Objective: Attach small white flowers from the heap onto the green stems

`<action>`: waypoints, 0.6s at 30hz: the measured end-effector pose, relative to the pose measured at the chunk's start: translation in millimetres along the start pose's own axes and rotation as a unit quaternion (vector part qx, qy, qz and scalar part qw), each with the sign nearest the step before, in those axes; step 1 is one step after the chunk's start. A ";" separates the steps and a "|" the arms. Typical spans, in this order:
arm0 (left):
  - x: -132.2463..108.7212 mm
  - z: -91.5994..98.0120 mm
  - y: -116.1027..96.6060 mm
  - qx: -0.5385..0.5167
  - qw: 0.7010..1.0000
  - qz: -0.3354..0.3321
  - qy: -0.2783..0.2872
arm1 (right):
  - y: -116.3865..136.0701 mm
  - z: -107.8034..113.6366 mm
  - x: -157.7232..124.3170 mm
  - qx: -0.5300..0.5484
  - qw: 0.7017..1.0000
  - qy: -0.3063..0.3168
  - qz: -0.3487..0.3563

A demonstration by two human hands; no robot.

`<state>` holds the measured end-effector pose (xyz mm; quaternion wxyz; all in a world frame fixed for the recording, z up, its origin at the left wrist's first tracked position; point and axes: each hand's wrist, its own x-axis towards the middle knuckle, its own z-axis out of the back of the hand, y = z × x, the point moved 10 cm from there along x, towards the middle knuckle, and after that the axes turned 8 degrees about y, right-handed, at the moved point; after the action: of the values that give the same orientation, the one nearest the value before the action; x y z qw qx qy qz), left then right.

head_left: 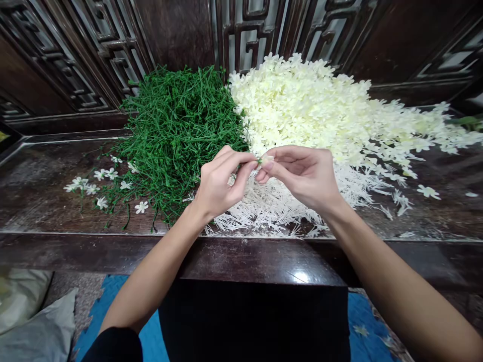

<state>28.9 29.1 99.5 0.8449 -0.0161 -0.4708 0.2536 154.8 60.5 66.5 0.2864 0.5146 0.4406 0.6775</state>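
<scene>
Both hands meet at the middle of the view, above the piles. My left hand [224,178] pinches a thin green plastic stem [259,161] between thumb and forefinger. In the fingertips of my right hand [302,173] is a small white artificial flower [267,159], touching the tip of that stem. Behind my left hand rises a heap of green plastic stems [184,115]. A large pile of cream-white flower heads [302,100] spreads behind my right hand. Beneath the hands lie many thin white stamen pieces [260,208].
Several white flowers on green stems [86,186] lie at the left of the dark wooden bench [56,211]. One loose flower head [428,191] sits on the right. Carved wooden panels [177,35] stand behind. Pale sacks [37,322] and a blue mat [109,296] are on the floor.
</scene>
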 end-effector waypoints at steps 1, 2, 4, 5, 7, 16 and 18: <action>-0.1 0.3 2.5 -0.011 1.000 0.013 -0.003 | -0.3 0.8 -0.2 0.004 1.000 -0.002 0.000; -0.4 0.3 4.7 -0.021 0.999 0.025 -0.005 | -0.5 1.1 -0.5 0.005 1.000 -0.003 0.001; -0.8 0.0 7.6 -0.038 0.998 0.040 -0.006 | 0.4 1.2 -1.1 0.000 1.000 -0.003 0.009; -0.9 -0.4 8.5 -0.046 0.998 0.045 -0.005 | 1.2 1.5 -1.5 -0.005 1.000 -0.005 0.015; -1.0 -1.3 10.3 -0.058 0.997 0.055 -0.001 | 2.2 2.2 -2.1 -0.016 1.000 -0.009 0.023; -7.1 -6.0 23.8 -0.104 0.989 0.100 -0.025 | 12.4 -2.8 -2.5 -0.100 0.993 0.008 0.054; -9.0 -7.0 25.1 -0.111 0.988 0.104 -0.030 | 14.5 -3.4 -3.3 -0.116 0.991 0.008 0.063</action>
<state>20.3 48.4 81.8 0.7922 -0.1508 -0.5172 0.2868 153.5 50.2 77.6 0.2976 0.4990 0.3282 0.7448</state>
